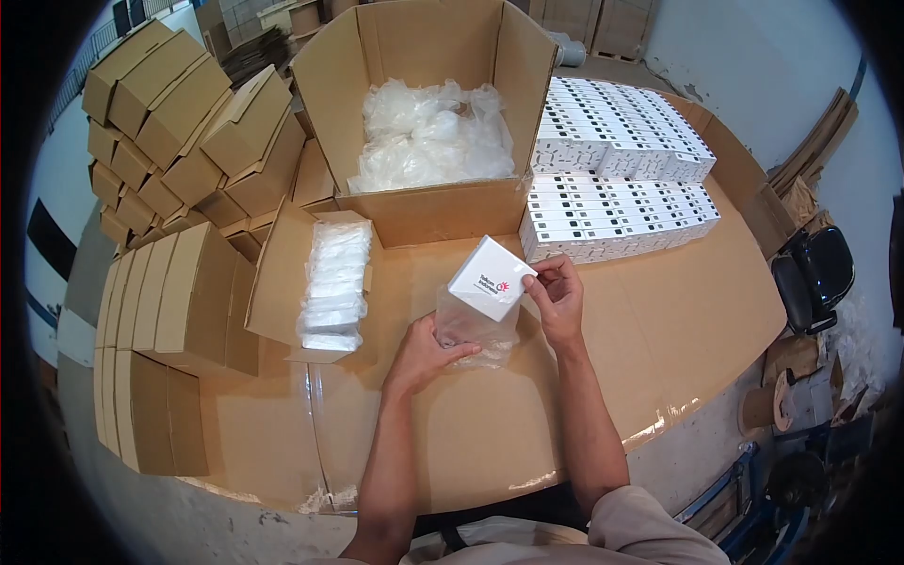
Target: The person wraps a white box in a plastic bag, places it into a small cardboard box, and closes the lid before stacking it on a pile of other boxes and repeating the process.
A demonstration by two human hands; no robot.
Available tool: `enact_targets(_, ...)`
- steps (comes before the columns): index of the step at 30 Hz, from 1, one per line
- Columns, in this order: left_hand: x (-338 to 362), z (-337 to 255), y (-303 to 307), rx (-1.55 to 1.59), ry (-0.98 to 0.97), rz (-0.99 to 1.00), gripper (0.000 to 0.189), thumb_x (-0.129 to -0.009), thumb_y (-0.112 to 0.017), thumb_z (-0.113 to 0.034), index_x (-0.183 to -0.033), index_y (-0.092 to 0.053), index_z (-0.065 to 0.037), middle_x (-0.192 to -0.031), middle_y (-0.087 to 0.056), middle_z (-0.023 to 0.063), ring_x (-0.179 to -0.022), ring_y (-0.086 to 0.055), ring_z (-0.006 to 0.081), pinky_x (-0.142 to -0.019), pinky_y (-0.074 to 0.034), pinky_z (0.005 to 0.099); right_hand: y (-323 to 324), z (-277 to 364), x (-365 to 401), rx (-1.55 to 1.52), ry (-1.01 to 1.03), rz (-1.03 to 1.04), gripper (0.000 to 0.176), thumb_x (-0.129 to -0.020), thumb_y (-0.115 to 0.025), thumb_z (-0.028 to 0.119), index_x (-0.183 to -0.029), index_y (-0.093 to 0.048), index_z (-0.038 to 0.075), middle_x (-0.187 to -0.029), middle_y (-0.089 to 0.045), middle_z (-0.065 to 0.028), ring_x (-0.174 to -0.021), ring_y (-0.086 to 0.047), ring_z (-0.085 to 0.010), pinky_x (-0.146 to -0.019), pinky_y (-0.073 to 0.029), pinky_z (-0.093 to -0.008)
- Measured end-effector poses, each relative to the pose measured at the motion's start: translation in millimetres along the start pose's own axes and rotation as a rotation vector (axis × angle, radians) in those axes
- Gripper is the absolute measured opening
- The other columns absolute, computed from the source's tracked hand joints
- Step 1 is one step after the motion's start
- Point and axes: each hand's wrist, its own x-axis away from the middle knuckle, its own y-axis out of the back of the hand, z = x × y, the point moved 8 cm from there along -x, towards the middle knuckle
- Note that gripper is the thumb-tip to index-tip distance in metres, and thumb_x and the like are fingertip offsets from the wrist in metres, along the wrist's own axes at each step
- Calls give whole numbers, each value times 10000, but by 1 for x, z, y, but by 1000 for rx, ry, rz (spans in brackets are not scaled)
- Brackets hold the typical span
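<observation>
A white square box (490, 281) with a red logo and dark print is tilted above the cardboard-covered table. My right hand (556, 298) pinches its right corner between thumb and fingers. Below and left of it, my left hand (426, 353) grips a clear plastic bag (471, 331). The lower part of the white box lies at the bag's mouth, partly behind or inside the film; which one I cannot tell. Left of my hands, an open carton (272, 282) holds a row of white items wrapped in plastic (334, 287).
A large open carton (428, 209) with crumpled clear bags (433, 132) stands at the back. Stacked white boxes (621, 217) fill the back right. Brown cartons (188, 292) are piled at the left. A black chair (817, 278) stands beyond the table's right edge.
</observation>
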Motion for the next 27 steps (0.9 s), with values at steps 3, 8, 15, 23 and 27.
enact_targets(3,1,4,-1,8,18,22,634,-749,-936,-141,-1284,-650,43,-1157,-743,109,-941,-705,145,-837,-562,322,0,1,1,13,11,0,194,-963,-722,30,-1077,-566,17,-940,-656,-46,-837,-600,-85,-747,-486,-238)
enact_targets(8,-1,3,-1,8,-16,15,623,-751,-929,-119,-1284,-649,41,-1152,-746,95,-967,-693,149,-870,-553,324,0,1,0,17,15,16,195,-959,-723,30,-1075,-567,21,-939,-645,-39,-842,-594,-82,-752,-480,-239)
enact_targets(15,2,-6,-1,9,-7,4,579,-750,-924,-89,-1257,-663,10,-1130,-747,70,-960,-679,131,-879,-548,316,-2,-3,1,30,4,41,193,-936,-720,-7,-1063,-575,6,-935,-642,-45,-851,-605,-98,-767,-483,-256)
enact_targets(23,0,3,0,-37,15,14,566,-753,-929,-133,-1234,-668,13,-1096,-759,72,-959,-680,132,-874,-547,322,-3,-4,2,82,-3,78,160,-923,-721,-18,-1026,-601,2,-926,-639,-47,-863,-622,-109,-793,-493,-269)
enact_targets(27,-4,8,-2,37,-52,15,561,-752,-928,-127,-1228,-667,13,-1103,-761,79,-971,-686,129,-883,-549,320,-4,-3,2,108,14,89,139,-920,-726,-13,-1000,-615,5,-920,-642,-37,-862,-624,-106,-797,-497,-272)
